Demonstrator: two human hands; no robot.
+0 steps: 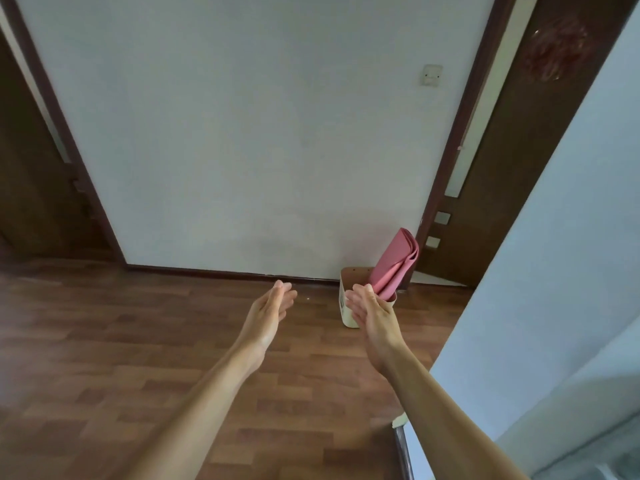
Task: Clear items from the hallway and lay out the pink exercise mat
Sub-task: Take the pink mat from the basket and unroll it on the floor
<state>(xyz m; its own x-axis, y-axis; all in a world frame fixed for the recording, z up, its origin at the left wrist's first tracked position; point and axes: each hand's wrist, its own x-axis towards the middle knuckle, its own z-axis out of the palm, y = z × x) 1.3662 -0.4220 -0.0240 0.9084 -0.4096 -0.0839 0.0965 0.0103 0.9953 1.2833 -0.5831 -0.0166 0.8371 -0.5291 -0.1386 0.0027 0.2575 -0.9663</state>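
**In the hallway, two empty hands held out before a folded pink mat**

At the far end of the wooden floor (138, 341), against the foot of a plain white wall (259, 133), a small cream bin (347, 308) stands just beside the frame of a dark brown door (519, 150) on the right. The pink exercise mat (394, 261) is folded and stands on end inside this bin. Its upper part sticks out well above the rim and tilts to the right, toward the door frame.

A person's two bare forearms stretch forward over the floor. The left hand (273, 306) is open, with straight fingers held together and the palm turned inward; it grips nothing and hangs above bare floor, left of the bin. The right hand (372, 311) is likewise open and empty, fingers straight, its palm facing the left one. From here it overlaps the bin's front and the mat's lower edge; whether it touches either cannot be told.

A pale light switch (430, 75) sits high on the wall. A second dark door (31, 168) borders the wall on the left.
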